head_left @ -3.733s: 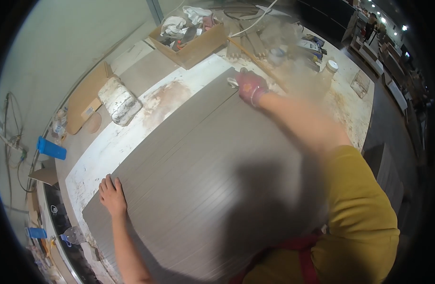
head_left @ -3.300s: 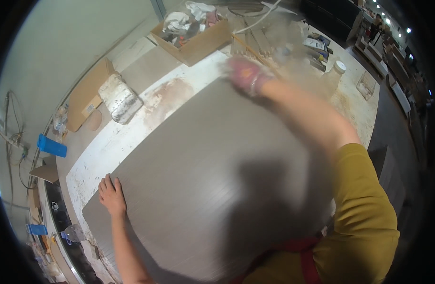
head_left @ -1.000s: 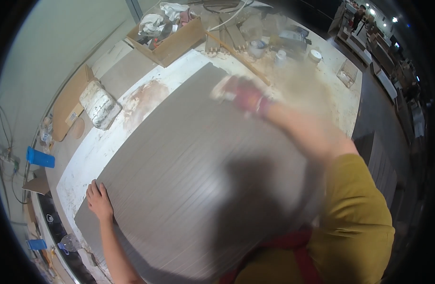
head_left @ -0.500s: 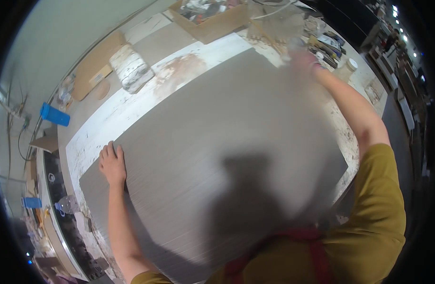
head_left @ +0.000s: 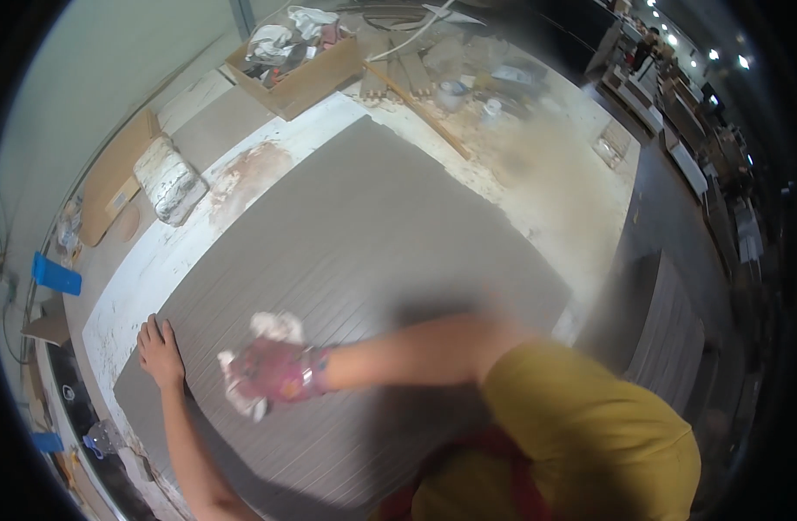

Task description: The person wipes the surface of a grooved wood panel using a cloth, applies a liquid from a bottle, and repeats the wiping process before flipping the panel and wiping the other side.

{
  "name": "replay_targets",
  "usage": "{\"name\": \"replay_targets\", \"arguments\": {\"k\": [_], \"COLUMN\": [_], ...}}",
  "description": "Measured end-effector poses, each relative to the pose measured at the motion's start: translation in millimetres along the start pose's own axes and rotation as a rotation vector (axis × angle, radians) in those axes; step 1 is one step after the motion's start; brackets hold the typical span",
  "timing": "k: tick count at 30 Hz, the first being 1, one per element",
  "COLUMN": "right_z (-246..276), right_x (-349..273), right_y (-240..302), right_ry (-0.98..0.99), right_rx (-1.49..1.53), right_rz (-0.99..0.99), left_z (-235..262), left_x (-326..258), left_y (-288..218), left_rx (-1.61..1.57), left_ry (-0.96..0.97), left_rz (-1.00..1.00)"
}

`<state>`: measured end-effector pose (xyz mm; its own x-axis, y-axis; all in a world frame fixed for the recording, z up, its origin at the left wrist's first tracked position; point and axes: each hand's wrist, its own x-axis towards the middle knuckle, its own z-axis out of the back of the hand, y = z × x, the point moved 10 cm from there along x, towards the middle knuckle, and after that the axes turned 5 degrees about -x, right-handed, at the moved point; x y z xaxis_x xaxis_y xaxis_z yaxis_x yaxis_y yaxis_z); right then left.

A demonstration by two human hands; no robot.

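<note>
A large grey panel (head_left: 364, 234) with fine streaks lies flat across the table in front of me. My left hand (head_left: 162, 354) rests bare on its left edge, fingers stretched out. My right hand (head_left: 281, 369) wears a stained pinkish glove and is over the left middle of the panel. Bunched beneath it is a white rag (head_left: 275, 326), which sticks out around the glove and seems pressed to the surface. The glove is slightly blurred and hides most of the finger grip.
Beyond the panel stand a cardboard box (head_left: 299, 85) of rags and a white-smeared block (head_left: 171, 182). A thin wooden stick (head_left: 420, 111) lies near clutter at the far right. At left are a blue container (head_left: 56, 274) and a plastic bottle (head_left: 103, 438).
My right hand has swept from the far right corner to the left middle of the panel, where the rag now shows. My left hand stays on the edge. The view has shifted.
</note>
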<state>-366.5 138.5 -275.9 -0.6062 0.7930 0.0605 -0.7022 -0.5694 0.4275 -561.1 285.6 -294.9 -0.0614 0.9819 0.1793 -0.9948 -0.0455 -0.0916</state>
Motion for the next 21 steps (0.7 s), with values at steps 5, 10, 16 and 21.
{"name": "replay_targets", "arguments": {"k": [5, 10, 16, 21], "right_z": [103, 196, 139, 190], "right_x": [-149, -298, -455, -507], "right_y": [-231, -292, -329, -288], "right_ry": [-0.276, -0.715, -1.395, -1.447], "right_rx": [-0.259, 0.05, 1.691, 1.731], "right_rz": [-0.65, -0.68, -0.293, -0.207], "left_z": [4, 5, 50, 72], "left_x": [-4, -1, -28, -96], "left_y": [-6, 1, -112, -278], "left_rx": [0.013, 0.049, 0.087, -0.409], "left_ry": [-0.018, -0.016, -0.165, -0.021], "left_rz": [-0.005, 0.007, -0.288, -0.744]}}
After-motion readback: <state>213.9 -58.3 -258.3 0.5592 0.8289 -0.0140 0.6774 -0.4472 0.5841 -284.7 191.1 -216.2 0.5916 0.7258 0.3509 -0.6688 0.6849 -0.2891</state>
